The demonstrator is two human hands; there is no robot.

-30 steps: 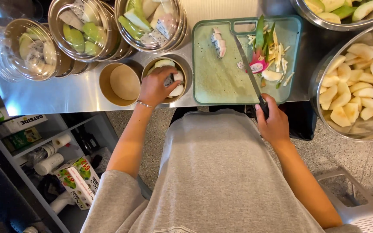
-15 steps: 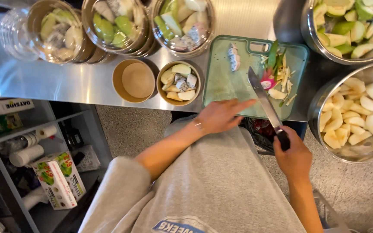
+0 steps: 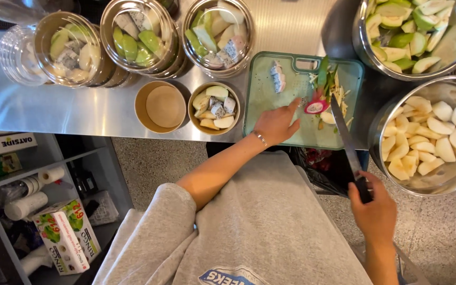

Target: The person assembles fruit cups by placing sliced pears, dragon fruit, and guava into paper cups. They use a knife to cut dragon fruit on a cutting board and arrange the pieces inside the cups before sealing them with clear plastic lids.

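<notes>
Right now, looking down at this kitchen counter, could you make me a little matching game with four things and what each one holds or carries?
Things:
1. Pale green plastic cutting board
2. Small brown paper cup on the left
3. Small brown paper cup beside the board
4. Big steel bowl at the right edge

States:
A. holds nothing
B. filled with peeled pale fruit wedges
C. carries a pink-skinned fruit scrap and peelings
D. holds mixed fruit pieces, some white with black specks

Pairs: 1-C, 2-A, 3-D, 4-B
</notes>
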